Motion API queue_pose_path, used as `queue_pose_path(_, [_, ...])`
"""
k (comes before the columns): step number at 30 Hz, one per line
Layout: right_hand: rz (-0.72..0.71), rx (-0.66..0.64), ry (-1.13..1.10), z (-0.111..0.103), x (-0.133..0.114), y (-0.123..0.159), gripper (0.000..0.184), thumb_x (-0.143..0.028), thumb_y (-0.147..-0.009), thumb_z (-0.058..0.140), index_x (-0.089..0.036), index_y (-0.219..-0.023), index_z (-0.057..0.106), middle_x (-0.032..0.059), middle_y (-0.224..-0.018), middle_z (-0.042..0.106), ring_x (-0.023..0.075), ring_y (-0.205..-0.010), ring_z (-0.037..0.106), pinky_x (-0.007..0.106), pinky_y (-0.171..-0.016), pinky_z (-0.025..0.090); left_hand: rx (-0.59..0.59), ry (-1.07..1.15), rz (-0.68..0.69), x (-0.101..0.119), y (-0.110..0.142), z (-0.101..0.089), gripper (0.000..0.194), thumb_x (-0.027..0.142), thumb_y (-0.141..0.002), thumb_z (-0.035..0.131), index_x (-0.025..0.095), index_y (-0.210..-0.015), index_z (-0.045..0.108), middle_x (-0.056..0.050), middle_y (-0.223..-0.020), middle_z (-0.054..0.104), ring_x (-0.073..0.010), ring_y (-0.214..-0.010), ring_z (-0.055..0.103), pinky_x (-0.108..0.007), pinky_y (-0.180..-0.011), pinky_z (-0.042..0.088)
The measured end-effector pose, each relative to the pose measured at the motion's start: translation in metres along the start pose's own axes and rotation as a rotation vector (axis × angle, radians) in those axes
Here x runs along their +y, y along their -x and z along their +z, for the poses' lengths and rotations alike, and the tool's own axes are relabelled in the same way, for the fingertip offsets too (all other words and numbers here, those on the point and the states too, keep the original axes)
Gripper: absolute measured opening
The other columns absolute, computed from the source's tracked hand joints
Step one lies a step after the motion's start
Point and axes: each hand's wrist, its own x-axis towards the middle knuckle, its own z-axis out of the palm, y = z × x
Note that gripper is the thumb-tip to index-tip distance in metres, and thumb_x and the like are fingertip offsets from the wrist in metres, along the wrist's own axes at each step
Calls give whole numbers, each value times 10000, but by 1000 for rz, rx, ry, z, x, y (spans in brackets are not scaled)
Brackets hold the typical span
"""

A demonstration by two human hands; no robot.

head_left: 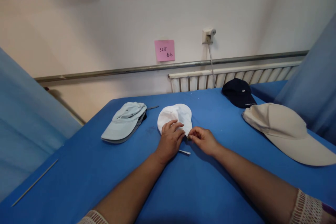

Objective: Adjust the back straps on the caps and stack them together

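Note:
A white cap (pixel 175 112) lies on the blue-covered table in front of me, its strap end (pixel 184 152) sticking out below my left hand. My left hand (pixel 172 138) rests over the cap's near edge, fingers curled against the fabric and thumb side toward the right hand. Close beside it, my right hand (pixel 203 140) pinches a small brass-coloured buckle (pixel 188 137) at the cap's near right edge. The fingertips partly cover the buckle, so its details are hidden.
A pale mint cap (pixel 123 122) lies to the left, a navy cap (pixel 237 92) and a beige long-brimmed cap (pixel 286 126) to the right. A thin stick (pixel 35 182) lies near the left edge. Behind the table are a radiator (pixel 194 82) and a plugged-in cord (pixel 211 61).

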Motion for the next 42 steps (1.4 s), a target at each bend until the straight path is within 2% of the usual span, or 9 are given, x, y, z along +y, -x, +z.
queue_pose_path(5, [187, -56, -378, -4, 9, -9, 253, -381, -661, 718, -186, -773, 602, -32, -642, 609, 108, -543, 539, 258, -568, 425, 3, 16, -4, -2, 0, 2, 99, 198, -880, 567, 212, -901, 663, -44, -1147, 646, -256, -1232, 443, -467, -1020, 355])
queue_pose_path(12, [293, -8, -615, -14, 9, -12, 325, -390, -624, 811, -170, -776, 627, -13, -673, 630, 90, -551, 541, 248, -570, 409, -11, 74, 10, 4, 1, -13, 169, 188, -897, 521, 201, -1032, 622, -68, -1140, 639, -239, -1172, 489, -440, -1015, 365])
queue_pose_path(16, [308, -15, -643, -17, 10, -12, 310, -366, -632, 820, -170, -784, 634, -12, -686, 629, 85, -559, 539, 247, -579, 397, -244, 153, 118, 10, 1, -29, 154, 181, -902, 478, 188, -949, 624, -59, -955, 658, -206, -999, 552, -374, -938, 404])
queue_pose_path(19, [305, -34, -649, -19, 11, -12, 302, -359, -640, 818, -171, -788, 634, -15, -691, 625, 81, -555, 528, 246, -575, 383, -411, 186, 157, 12, 0, -36, 98, 232, -874, 538, 189, -879, 626, -46, -875, 643, -200, -921, 560, -357, -917, 401])
queue_pose_path(23, [297, -67, -650, -21, 10, -11, 291, -352, -649, 814, -169, -790, 636, -12, -705, 626, 82, -569, 527, 247, -580, 378, -497, 192, 141, 8, 1, -34, 113, 301, -849, 602, 197, -857, 646, -45, -862, 640, -210, -913, 560, -354, -908, 391])
queue_pose_path(26, [285, -89, -651, -21, 10, -11, 283, -352, -656, 807, -167, -785, 636, -8, -706, 627, 85, -570, 526, 249, -581, 381, -476, 208, 62, 4, 1, -26, 158, 269, -899, 529, 187, -837, 648, -42, -832, 647, -189, -854, 568, -327, -860, 397])
queue_pose_path(30, [254, -78, -631, -19, 15, -12, 260, -353, -685, 785, -173, -803, 638, -11, -685, 623, 90, -567, 527, 251, -578, 378, -367, 291, -184, 3, 1, -15, 211, 276, -922, 480, 179, -852, 654, -33, -800, 660, -165, -772, 580, -280, -750, 408])
queue_pose_path(33, [228, -60, -614, -16, 16, -13, 257, -356, -691, 776, -177, -812, 637, -9, -696, 630, 92, -575, 536, 254, -593, 391, -320, 334, -306, 4, 2, -10, 225, 299, -911, 494, 177, -840, 669, -29, -786, 673, -161, -744, 591, -269, -714, 407])
queue_pose_path(42, [179, 24, -481, -8, 6, -13, 308, -427, -646, 769, -183, -754, 614, -13, -660, 625, 106, -563, 552, 270, -589, 447, -254, 322, -411, 5, 1, -4, 214, 310, -865, 539, 180, -785, 689, -29, -766, 694, -176, -761, 608, -289, -756, 415])
